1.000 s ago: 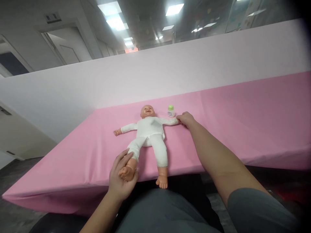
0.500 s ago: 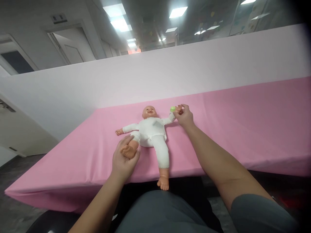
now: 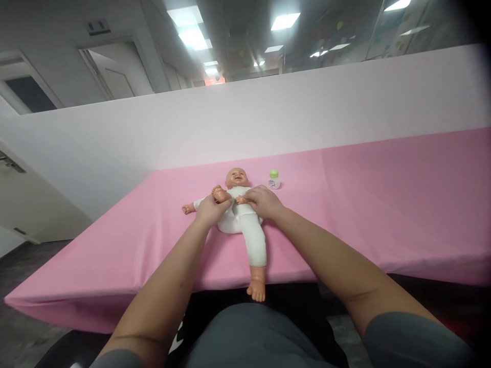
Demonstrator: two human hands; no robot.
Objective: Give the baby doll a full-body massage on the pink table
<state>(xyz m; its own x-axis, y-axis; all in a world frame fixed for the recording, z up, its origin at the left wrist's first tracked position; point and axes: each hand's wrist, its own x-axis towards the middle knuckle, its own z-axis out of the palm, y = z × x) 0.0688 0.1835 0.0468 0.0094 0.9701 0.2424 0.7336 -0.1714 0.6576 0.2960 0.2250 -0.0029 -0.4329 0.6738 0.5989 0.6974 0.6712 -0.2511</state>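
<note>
A baby doll (image 3: 251, 232) with a white cloth body lies on its back on the pink-covered table, head toward the white partition. My left hand (image 3: 213, 210) is closed around the doll's leg on the left, whose bare foot (image 3: 220, 193) is raised over its belly. My right hand (image 3: 264, 202) grips the doll's arm on the right near its small hand (image 3: 241, 200), folded across the chest. The doll's other leg lies straight, its foot (image 3: 257, 284) over the table's front edge. Its other arm stretches out to the left.
A small clear jar (image 3: 273, 181) with a green lid stands right of the doll's head. The pink cover (image 3: 383, 204) spreads over the table. A low white partition (image 3: 299, 112) runs along its back, with glass above it. A door (image 3: 38, 204) is at the left.
My left hand has pushed the doll's leg up and bent it over the belly. My right hand has brought the doll's arm inward across the chest, leaving the jar in full view.
</note>
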